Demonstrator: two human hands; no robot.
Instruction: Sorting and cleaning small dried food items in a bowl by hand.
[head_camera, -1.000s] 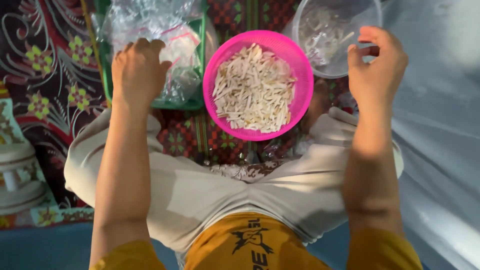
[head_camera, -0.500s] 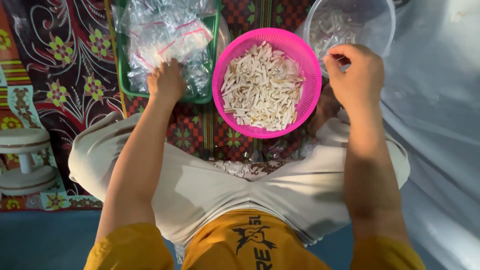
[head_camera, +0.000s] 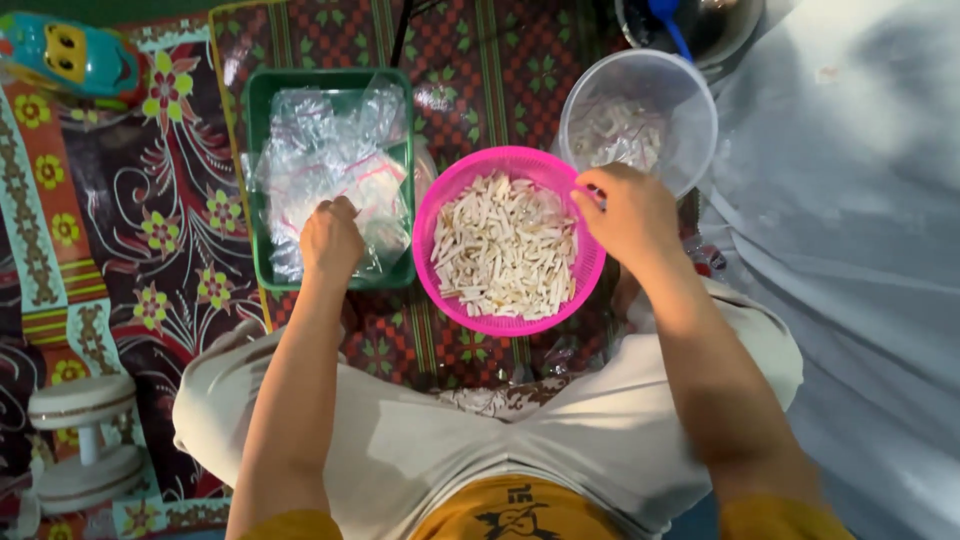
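Head view: a seated person, seen from above, on a patterned floor mat (head_camera: 190, 240).
Left hand (head_camera: 331, 240): fingers curled down into clear plastic bags (head_camera: 330, 165) in a green tray (head_camera: 255, 180); grip hidden.
Right hand (head_camera: 632, 213): fingers pinched at the far rim of a pink bowl (head_camera: 590, 270) of pale sticks (head_camera: 505, 245).
Beyond: clear tub (head_camera: 640, 110), just beside the bowl.

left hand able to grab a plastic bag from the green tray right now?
Probably yes: the left hand already rests on the clear plastic bags in the green tray, and nothing lies over them.
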